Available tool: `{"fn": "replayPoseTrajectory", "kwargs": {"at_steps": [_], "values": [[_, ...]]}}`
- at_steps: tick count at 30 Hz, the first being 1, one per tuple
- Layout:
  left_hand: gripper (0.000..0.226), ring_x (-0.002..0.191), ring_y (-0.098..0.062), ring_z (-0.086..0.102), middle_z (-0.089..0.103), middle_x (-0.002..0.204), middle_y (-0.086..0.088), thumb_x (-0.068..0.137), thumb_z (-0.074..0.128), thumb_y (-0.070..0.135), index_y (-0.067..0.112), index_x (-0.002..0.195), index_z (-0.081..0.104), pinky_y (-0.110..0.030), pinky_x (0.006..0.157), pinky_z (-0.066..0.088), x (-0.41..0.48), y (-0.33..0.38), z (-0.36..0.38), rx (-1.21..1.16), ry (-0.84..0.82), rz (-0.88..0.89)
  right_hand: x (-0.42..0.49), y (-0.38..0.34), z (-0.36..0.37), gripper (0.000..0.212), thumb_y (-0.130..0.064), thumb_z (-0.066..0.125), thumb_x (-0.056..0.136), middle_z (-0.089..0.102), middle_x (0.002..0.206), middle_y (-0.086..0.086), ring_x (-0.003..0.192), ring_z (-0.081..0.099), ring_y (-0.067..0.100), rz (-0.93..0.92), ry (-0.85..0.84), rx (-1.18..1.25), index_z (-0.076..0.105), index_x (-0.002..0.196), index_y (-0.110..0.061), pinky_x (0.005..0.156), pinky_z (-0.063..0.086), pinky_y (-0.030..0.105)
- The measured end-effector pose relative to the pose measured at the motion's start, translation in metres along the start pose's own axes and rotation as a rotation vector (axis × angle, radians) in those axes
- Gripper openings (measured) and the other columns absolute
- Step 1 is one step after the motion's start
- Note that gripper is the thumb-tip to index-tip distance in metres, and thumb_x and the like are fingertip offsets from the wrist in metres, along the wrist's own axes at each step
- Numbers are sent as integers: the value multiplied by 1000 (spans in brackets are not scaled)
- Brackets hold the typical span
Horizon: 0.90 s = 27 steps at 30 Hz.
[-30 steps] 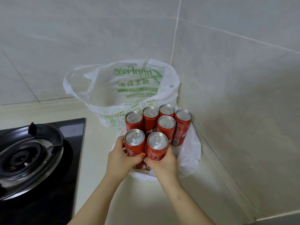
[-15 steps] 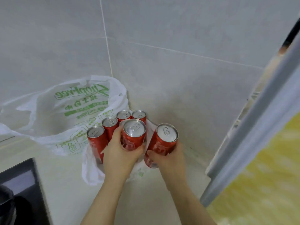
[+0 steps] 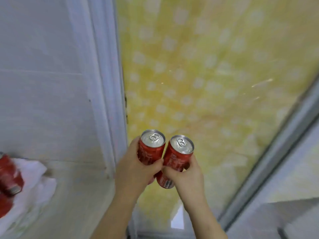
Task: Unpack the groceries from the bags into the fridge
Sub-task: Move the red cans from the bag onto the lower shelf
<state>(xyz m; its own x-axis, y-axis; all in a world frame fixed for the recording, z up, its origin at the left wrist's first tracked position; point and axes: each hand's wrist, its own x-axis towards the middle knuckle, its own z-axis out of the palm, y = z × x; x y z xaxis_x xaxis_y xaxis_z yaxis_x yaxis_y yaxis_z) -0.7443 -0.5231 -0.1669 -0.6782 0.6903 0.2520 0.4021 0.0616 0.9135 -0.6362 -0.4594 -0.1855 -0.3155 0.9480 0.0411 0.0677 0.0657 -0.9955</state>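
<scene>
Two red soda cans with silver tops are held upright side by side in mid-air. My left hand (image 3: 136, 169) grips the left can (image 3: 150, 149). My right hand (image 3: 184, 176) grips the right can (image 3: 177, 157). Both cans are in front of a yellow patterned panel (image 3: 215, 75). At the far left edge, more red cans (image 3: 9, 175) stand on the white plastic bag (image 3: 34, 187) on the counter. The fridge is not recognisable in this view.
A pale grey frame (image 3: 103, 83) runs vertically between the tiled wall (image 3: 43, 66) and the yellow panel. Another grey frame (image 3: 276, 161) slants across the lower right. The beige counter (image 3: 77, 195) lies at the lower left.
Both hands lifted the two cans off the counter and carried them right, away from the bag. The view swung right; the stove is out of sight.
</scene>
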Motion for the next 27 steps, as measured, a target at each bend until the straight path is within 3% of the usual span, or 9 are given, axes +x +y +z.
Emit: {"fn": "replayPoseTrajectory", "kwargs": {"at_steps": [5,7,10,14,16,18,21,24,27], "values": [[56,64,9,61,63,74,32,59,81,22,48,100,52,-3,58,40,-18,56,123,-20,-160,107,13,1,-137,41,-12,82,56,69,70,-14,61,60,-6,-31,195,-17,60,89,-24,56,45,11],[60,76,1,65,67,81,23,56,82,29,40,108,52,-17,69,48,-30,79,175,-52,-229,113,14,4,-194,44,-6,82,60,69,73,-15,65,61,-8,-35,267,-32,59,91,-26,59,45,10],[64,82,-7,67,69,89,15,57,81,31,44,105,42,-29,75,51,-52,113,249,-123,-335,115,12,8,-274,52,-7,84,60,69,82,-12,72,63,-7,-42,391,-26,55,97,-29,66,47,17],[60,83,-6,66,67,89,17,61,81,27,51,97,39,-27,74,50,-87,157,335,-210,-498,140,-2,10,-371,58,-10,84,56,70,89,-5,81,67,3,-51,515,-39,55,102,-29,68,51,18],[57,78,2,63,65,84,21,63,80,26,52,92,39,-19,67,45,-105,176,370,-250,-587,155,-12,9,-412,57,-7,84,59,71,89,-7,81,67,1,-58,580,-59,58,104,-29,72,52,24],[56,75,8,60,63,78,23,63,79,26,54,89,39,-14,62,41,-122,195,400,-269,-665,182,-22,8,-448,54,0,80,64,71,88,-8,78,66,-2,-69,635,-62,58,104,-29,68,51,19],[55,76,6,61,63,79,22,64,78,25,54,89,39,-14,63,43,-143,220,439,-289,-775,210,-33,7,-495,51,3,79,65,70,85,-6,74,66,-2,-72,716,-30,59,103,-23,60,49,13],[55,76,7,60,62,81,21,65,78,25,51,95,40,-13,63,43,-157,244,477,-303,-878,243,-37,4,-535,51,-6,83,59,72,84,-10,76,67,1,-77,805,-50,60,99,-27,64,49,17],[53,77,6,61,62,81,21,65,78,24,50,94,42,-16,66,46,-166,269,517,-332,-960,278,-37,0,-575,46,1,79,66,71,82,-11,76,67,0,-103,892,-68,60,97,-28,60,50,14]]}}
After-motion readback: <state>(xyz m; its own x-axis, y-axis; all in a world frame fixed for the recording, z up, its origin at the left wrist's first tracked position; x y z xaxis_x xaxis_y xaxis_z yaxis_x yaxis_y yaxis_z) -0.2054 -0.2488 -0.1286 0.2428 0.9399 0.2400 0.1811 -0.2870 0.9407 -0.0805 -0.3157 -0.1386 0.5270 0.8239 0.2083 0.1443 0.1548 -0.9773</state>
